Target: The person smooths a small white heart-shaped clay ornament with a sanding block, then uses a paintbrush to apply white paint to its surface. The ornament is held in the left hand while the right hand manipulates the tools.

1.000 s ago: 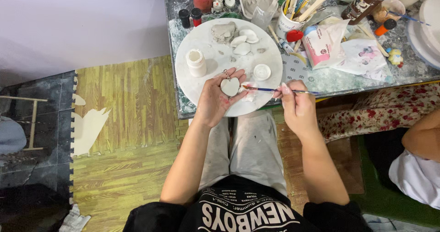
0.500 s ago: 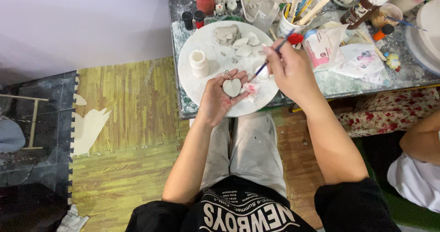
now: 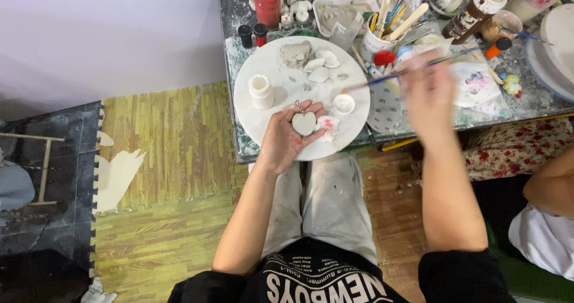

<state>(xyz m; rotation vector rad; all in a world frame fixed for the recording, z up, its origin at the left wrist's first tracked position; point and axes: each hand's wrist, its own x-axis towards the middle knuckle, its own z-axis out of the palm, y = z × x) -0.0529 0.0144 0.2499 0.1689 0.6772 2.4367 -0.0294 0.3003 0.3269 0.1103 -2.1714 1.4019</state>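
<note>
My left hand (image 3: 287, 138) cradles a small white heart-shaped piece (image 3: 304, 123) with a metal loop at its top, over the near part of a round white board (image 3: 275, 78). My right hand (image 3: 427, 90), blurred by motion, grips a thin paintbrush (image 3: 388, 75) whose tip points left over the board near a small white lid (image 3: 344, 104). A pink paint smear (image 3: 327, 123) lies on the board beside the heart.
On the board stand a small white jar (image 3: 260, 91) and pale clay pieces (image 3: 311, 61). The cluttered table (image 3: 236, 40) holds a cup of brushes (image 3: 376, 37), paint bottles (image 3: 475, 13), a red bottle (image 3: 267, 1). Another person's arm (image 3: 547, 183) is at right. Foam mats (image 3: 173, 159) cover the floor.
My right hand has swung with the brush from beside the heart up and to the right, over the table. The left hand keeps the heart still.
</note>
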